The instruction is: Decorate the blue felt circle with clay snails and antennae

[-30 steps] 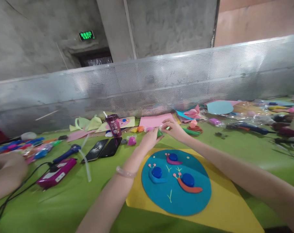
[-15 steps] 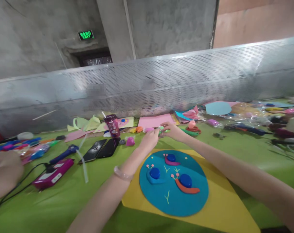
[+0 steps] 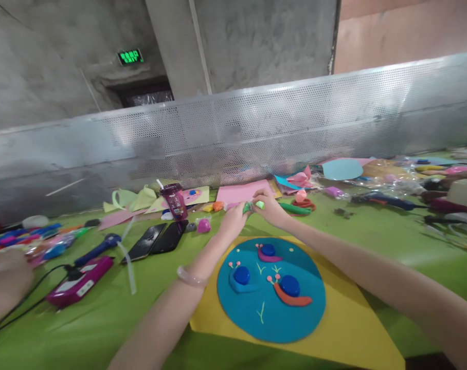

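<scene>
My left hand (image 3: 234,218) and my right hand (image 3: 267,204) meet just beyond a blue paper disc (image 3: 271,289), fingers pinched together. Between them sits a small green lump of clay (image 3: 252,206); both hands grip it. The disc lies on a yellow sheet (image 3: 345,329) and carries three clay snails (image 3: 283,289) with blue shells. A pale bangle (image 3: 190,278) circles my left wrist.
Two dark phones (image 3: 158,239), a purple cup with a straw (image 3: 174,200), a magenta device with a cable (image 3: 79,281) and a blue glue gun (image 3: 96,249) lie left. Another person's hand (image 3: 5,282) rests at the far left. Coloured paper, clay pieces and tools crowd the perforated metal barrier (image 3: 256,128).
My hands stay together on the green clay, working it between the fingertips. The view has drifted slightly right, so everything sits a little further left.
</scene>
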The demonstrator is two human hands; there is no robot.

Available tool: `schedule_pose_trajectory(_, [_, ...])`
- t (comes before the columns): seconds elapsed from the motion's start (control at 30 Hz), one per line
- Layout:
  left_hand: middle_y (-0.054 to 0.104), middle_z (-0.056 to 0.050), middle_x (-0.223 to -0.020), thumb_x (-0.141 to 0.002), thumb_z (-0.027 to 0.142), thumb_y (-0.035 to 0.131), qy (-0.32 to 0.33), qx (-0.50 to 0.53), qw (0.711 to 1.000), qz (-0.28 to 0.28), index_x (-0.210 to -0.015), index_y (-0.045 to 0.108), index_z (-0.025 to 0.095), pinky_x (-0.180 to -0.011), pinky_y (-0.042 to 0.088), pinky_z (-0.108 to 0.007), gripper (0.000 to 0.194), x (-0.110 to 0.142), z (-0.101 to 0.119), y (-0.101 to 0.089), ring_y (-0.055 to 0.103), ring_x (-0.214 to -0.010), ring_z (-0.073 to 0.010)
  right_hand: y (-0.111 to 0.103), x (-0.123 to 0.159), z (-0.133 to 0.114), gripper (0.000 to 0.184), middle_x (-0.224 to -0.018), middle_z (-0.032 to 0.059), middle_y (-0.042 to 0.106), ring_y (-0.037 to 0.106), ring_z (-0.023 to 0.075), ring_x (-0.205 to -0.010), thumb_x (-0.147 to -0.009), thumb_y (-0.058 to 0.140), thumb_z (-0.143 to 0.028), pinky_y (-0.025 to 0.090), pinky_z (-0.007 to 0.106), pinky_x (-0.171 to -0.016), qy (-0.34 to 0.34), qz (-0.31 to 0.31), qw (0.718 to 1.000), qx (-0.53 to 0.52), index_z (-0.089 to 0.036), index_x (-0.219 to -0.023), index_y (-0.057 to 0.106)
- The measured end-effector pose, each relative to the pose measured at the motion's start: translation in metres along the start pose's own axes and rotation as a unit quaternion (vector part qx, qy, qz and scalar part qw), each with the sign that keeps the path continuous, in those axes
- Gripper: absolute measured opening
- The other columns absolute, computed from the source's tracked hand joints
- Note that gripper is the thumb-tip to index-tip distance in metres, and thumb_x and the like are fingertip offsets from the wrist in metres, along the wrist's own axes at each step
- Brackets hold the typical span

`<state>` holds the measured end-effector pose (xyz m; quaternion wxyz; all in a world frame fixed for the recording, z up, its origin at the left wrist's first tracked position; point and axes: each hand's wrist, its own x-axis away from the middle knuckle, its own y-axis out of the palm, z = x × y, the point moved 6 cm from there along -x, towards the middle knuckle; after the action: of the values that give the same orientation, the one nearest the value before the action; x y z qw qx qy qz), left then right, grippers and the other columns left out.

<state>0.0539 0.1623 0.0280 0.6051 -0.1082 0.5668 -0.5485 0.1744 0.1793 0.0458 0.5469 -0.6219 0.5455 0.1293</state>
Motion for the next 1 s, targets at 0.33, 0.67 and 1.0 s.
schedule_pose_trajectory(0.33, [0.064, -0.011, -0.099, -0.075, 0.029, 0.064, -0.007, 0.059, 0.998, -0.004, -0.110, 0.050, 0.019, -0.079, 0.047, -0.034, 0.039, 0.002, -0.006, 0.007, 0.060, -0.096, -0.0249, 0.004, -0.001, 0.014, 0.012, -0.114, 0.0085, 0.047, 0.049, 0.0221, -0.098, -0.072, 0.067, -0.017, 0.044, 0.045, -0.088, -0.057, -0.013, 0.998, 0.029, -0.020, -0.084, 0.066])
schedule_pose_trajectory(0.67, [0.066, -0.007, -0.097, -0.069, 0.017, 0.064, -0.026, 0.107, 0.994, 0.010, -0.105, 0.054, 0.017, -0.078, 0.048, -0.031, 0.037, 0.002, -0.005, 0.005, 0.061, -0.091, -0.0213, 0.011, 0.006, 0.000, 0.009, -0.108, 0.0099, 0.049, 0.046, 0.0231, -0.101, -0.079, 0.057, -0.014, 0.041, 0.045, -0.090, -0.098, -0.029, 0.992, 0.072, -0.019, -0.084, 0.063])
schedule_pose_trajectory(1.0, [0.066, -0.005, -0.092, -0.071, 0.020, 0.062, -0.030, 0.194, 0.981, -0.005, -0.100, 0.056, 0.016, -0.076, 0.047, -0.029, 0.030, 0.000, 0.000, 0.003, 0.061, -0.084, -0.0183, -0.007, -0.002, 0.007, 0.011, -0.105, 0.0091, 0.051, 0.046, 0.0230, -0.099, -0.079, 0.050, -0.014, 0.039, 0.043, -0.090, -0.045, 0.056, 0.993, 0.096, -0.019, -0.077, 0.060])
